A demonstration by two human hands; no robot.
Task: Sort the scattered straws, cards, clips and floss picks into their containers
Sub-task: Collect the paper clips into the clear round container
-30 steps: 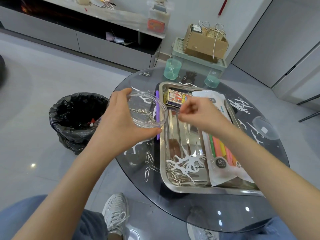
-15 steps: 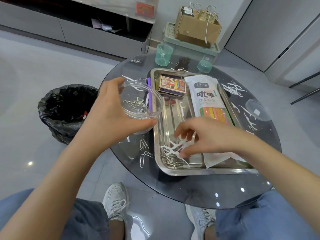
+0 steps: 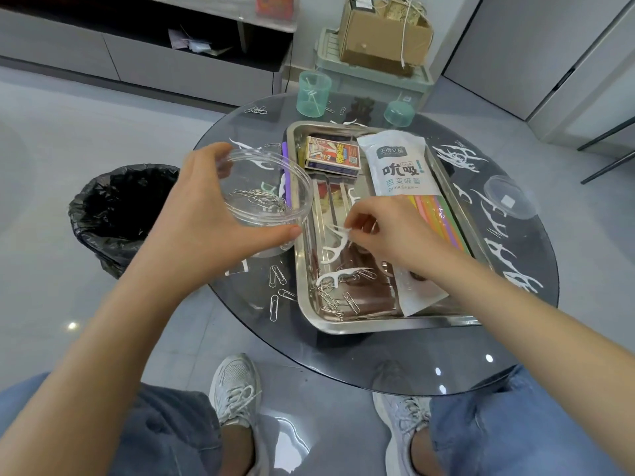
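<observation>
My right hand (image 3: 388,231) hangs low over the steel tray (image 3: 309,304), its fingers (image 3: 354,221) pinched together at the handle end of a white floss pick (image 3: 338,230); whether the pick is actually gripped or only touched I cannot tell. My left hand (image 3: 202,214) is wrapped around a clear round dish (image 3: 266,187), thumb on the near rim and fingers on the far side, holding it above the desk (image 3: 343,359) just left of the tray. A small heap of paper clips (image 3: 261,197) lies inside the dish. More floss picks (image 3: 340,273) and loose clips (image 3: 331,302) sit in the tray's near left corner, alongside a bag of coloured straws (image 3: 402,166) and a box of cards (image 3: 331,156) at the far end. Several clips (image 3: 278,286) lie on the glass between dish and tray. A purple straw (image 3: 287,173) rests beside the tray's left edge. Two green cups (image 3: 313,94) stand at the desk's far side, and scattered floss picks (image 3: 494,228) lie along its right side.
</observation>
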